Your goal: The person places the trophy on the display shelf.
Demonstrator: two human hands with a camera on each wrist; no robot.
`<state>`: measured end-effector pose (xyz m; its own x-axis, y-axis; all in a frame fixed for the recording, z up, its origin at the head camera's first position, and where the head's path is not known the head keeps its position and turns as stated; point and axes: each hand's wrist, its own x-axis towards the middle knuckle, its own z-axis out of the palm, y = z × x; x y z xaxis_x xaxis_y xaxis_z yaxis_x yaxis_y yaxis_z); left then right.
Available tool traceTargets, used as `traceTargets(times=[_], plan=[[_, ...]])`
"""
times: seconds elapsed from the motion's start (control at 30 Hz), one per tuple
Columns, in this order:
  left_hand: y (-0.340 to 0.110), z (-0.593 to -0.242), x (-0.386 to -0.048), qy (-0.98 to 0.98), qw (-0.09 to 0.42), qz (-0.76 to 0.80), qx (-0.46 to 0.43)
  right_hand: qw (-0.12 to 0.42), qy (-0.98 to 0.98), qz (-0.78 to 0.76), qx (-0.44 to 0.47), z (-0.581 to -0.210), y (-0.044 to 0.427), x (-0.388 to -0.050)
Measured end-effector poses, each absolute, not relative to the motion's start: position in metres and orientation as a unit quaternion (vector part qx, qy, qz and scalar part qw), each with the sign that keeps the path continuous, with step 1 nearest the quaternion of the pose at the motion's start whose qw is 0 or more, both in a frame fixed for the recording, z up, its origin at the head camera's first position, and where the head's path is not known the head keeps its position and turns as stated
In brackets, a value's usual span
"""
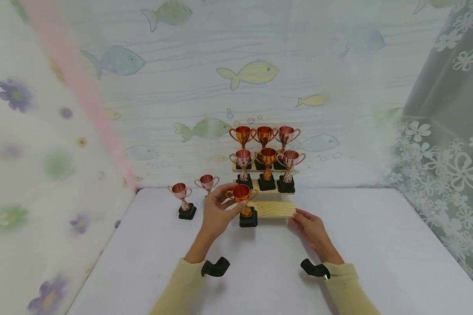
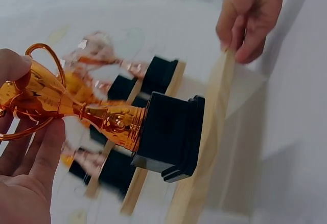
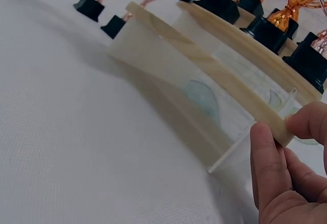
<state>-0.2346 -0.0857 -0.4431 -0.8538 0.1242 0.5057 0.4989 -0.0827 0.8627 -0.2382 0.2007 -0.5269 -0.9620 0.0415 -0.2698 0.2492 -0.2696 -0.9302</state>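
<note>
My left hand [image 1: 216, 215] grips a small gold trophy cup [image 1: 247, 211] by its bowl, thumb on one side and fingers on the other. Its black base is over the left part of the stand's lowest wooden step [image 1: 276, 208]; whether it touches cannot be told. In the left wrist view the trophy appears sideways, its black base [image 2: 171, 132] close to the board. At that step's right end, my right hand [image 1: 312, 229] pinches the board between thumb and fingers. The right wrist view shows the thumb above the wooden edge [image 3: 225, 75] and fingers below.
The middle step [image 1: 260, 186] bears two rose-gold trophies and one gold; the top step [image 1: 236, 167] has two gold and one rose-gold. Left of the stand, two rose-gold trophies [image 1: 186, 211] stand on the white table [image 1: 260, 271]. A fish-patterned curtain [image 1: 181, 87] hangs behind.
</note>
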Motion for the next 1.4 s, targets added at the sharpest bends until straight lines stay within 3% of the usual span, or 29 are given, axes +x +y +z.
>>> traceTargets(times=[0.5, 1.4], plan=[[0.0, -0.441, -0.261, -0.66, 0.101, -0.705, -0.239, 0.063, 0.599, -0.785, 0.142, -0.529, 0.199, -0.235], [0.022, -0.445, -0.263, -0.647, 0.094, -0.716, -0.243, 0.063, 0.566, -0.815, 0.108, -0.536, 0.2, -0.236]])
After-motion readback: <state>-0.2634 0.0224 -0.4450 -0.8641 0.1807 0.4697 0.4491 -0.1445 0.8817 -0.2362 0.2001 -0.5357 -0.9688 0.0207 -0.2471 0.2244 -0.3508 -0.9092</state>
